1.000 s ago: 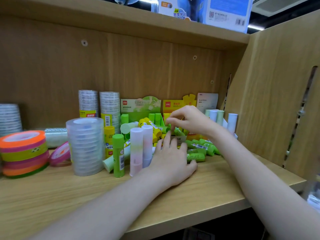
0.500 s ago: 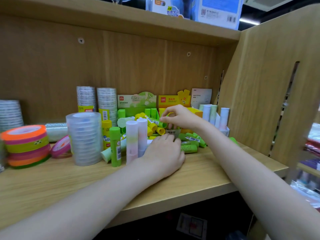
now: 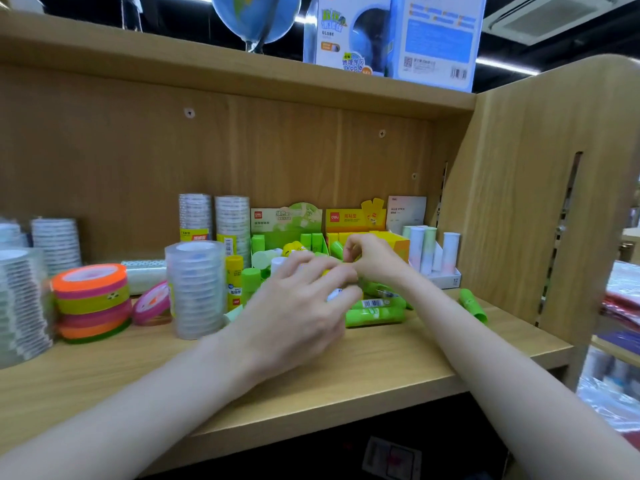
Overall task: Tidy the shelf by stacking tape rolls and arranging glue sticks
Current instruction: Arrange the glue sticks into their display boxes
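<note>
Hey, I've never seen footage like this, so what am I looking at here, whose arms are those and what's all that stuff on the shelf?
No machine here: a person wears a camera on their head, so you see their own bare arms reaching forward. The wooden shelf holds clear tape stacks, a stack of coloured tape rolls, and green glue sticks lying loose before display boxes. The left hand and right hand meet over the glue sticks; blur hides what, if anything, they hold.
</note>
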A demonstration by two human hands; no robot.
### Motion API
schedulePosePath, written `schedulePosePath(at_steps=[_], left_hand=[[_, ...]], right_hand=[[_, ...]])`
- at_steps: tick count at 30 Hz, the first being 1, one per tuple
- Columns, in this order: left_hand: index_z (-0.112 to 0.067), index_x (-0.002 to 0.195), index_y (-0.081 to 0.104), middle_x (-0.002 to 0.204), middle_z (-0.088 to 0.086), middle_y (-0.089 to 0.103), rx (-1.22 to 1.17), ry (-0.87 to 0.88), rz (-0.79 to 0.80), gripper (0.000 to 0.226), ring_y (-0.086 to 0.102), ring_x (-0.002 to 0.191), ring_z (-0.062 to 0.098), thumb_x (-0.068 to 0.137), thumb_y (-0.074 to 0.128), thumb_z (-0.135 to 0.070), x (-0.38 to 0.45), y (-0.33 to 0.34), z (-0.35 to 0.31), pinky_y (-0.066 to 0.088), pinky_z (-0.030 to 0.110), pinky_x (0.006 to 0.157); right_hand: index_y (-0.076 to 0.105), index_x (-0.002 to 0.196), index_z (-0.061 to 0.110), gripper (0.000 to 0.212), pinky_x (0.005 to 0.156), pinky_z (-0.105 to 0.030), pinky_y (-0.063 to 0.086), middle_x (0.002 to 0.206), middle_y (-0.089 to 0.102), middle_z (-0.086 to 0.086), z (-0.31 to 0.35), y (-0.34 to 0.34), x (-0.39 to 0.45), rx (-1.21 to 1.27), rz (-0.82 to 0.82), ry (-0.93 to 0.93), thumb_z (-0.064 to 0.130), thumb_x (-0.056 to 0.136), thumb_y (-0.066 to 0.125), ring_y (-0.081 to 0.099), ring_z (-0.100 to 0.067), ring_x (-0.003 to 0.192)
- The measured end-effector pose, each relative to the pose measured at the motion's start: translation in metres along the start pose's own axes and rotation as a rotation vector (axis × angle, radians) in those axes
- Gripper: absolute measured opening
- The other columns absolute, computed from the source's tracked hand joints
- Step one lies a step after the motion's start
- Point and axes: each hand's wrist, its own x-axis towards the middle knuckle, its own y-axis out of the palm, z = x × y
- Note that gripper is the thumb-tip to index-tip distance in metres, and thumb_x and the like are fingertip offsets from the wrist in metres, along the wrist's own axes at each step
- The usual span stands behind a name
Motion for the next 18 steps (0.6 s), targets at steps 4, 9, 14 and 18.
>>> schedulePosePath(at_steps=[4,9,14,18], left_hand=[[-0.015,0.095,0.068,0.104,0.002,0.066,0.037,-0.133,-0.134,0.026,0.054,0.100,0.023,0.081,0.050,-0.028,-0.005,-0.007,0.023,0.033,0.039,0.091],[-0.015,0.095,0.068,0.103,-0.001,0.066,-0.022,-0.299,-0.175,0.031,0.052,0.099,0.019,0.082,0.046,-0.033,-0.010,-0.006,0.038,0.029,0.037,0.093],[-0.017,0.093,0.067,0.102,-0.003,0.065,-0.077,-0.369,-0.185,0.031,0.047,0.099,0.015,0.083,0.042,-0.032,-0.012,-0.003,0.048,0.026,0.034,0.093],[-0.018,0.095,0.067,0.103,-0.004,0.065,-0.124,-0.350,-0.158,0.033,0.050,0.099,0.014,0.086,0.039,-0.033,-0.020,-0.001,0.055,0.027,0.032,0.091]], right_hand=[[0.047,0.064,0.017,0.025,0.052,-0.024,0.032,0.062,0.048,0.005,0.003,0.003,0.003,0.044,-0.094,0.031,0.020,0.080,0.067,0.044,-0.014,0.065],[0.048,0.075,0.018,0.020,0.059,-0.027,0.042,0.075,0.058,-0.003,0.018,0.019,0.013,0.600,-0.324,0.274,0.024,0.083,0.065,0.048,-0.013,0.053],[0.035,0.124,0.018,0.047,0.061,-0.033,0.049,0.075,0.053,0.001,0.021,0.028,0.009,0.478,-0.370,0.110,0.016,0.086,0.061,0.060,-0.023,0.064],[0.033,0.133,0.031,0.057,0.060,-0.026,0.046,0.076,0.052,0.001,0.016,0.019,0.001,0.369,-0.367,0.014,0.014,0.085,0.059,0.057,-0.020,0.071]])
